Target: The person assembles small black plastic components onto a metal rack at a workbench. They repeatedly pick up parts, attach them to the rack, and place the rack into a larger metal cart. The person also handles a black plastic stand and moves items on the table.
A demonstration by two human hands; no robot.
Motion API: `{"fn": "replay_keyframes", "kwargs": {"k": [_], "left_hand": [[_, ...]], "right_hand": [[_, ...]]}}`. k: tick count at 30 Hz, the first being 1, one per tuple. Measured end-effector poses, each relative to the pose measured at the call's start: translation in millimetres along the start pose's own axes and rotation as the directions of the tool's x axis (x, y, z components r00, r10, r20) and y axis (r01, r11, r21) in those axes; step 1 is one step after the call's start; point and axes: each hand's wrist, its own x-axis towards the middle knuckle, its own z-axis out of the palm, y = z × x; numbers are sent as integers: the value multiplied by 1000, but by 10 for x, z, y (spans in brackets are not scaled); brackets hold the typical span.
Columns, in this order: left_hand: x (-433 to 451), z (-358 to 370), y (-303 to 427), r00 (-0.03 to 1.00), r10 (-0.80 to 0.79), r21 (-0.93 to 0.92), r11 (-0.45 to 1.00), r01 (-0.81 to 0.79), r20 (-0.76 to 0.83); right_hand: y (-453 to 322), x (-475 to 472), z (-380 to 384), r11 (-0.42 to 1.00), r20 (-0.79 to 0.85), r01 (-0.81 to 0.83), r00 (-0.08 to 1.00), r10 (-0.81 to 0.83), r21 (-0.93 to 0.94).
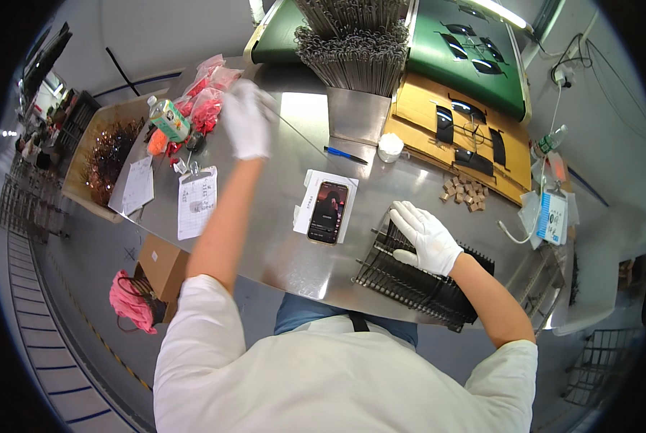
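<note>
My left hand (247, 122), in a white glove and blurred, is over the back left of the steel table, beside plastic bags of red pieces (206, 111). A thin dark line, perhaps a wire, runs from near its fingers towards the phone; whether the hand grips it I cannot tell. My right hand (426, 238), also gloved, lies palm down on a row of thin black curved plates (415, 287) at the table's front right. Its fingers are stretched out, the thumb apart. Rods run along the row. Between the hands, a smartphone (327, 212) with a lit screen lies on white paper (350, 200).
Hooked metal wires (353, 59) fill a steel bin (357, 115) at the back. Black plates on wire frames lie on cardboard (409, 105) and a green conveyor belt (426, 51). Nearby are small wooden blocks (466, 192), a pen (346, 155), a bottle (170, 119) and a clipboard (197, 203).
</note>
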Motion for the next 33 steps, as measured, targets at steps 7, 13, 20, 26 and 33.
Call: {"fn": "replay_keyframes", "kwargs": {"k": [7,13,20,26,33], "left_hand": [[-1902,464,-1469,864,-371,318,910,266,340],[-1877,492,-1738,776,-616,-33,780,625,133],[-2133,884,-1858,655,-744,-122,643,756,134],[-2044,1040,-1947,575,-798,-93,568,818,179],[-2024,1033,-2075,552,-811,-26,559,829,196]], "right_hand": [[53,-32,27,999,85,-4,996,7,-43],[46,-71,3,999,113,-37,993,37,-6],[219,-549,-101,991,131,-130,983,131,-14],[312,-646,-237,981,104,-128,984,144,-143],[370,-610,-63,989,112,-147,983,145,8]]}}
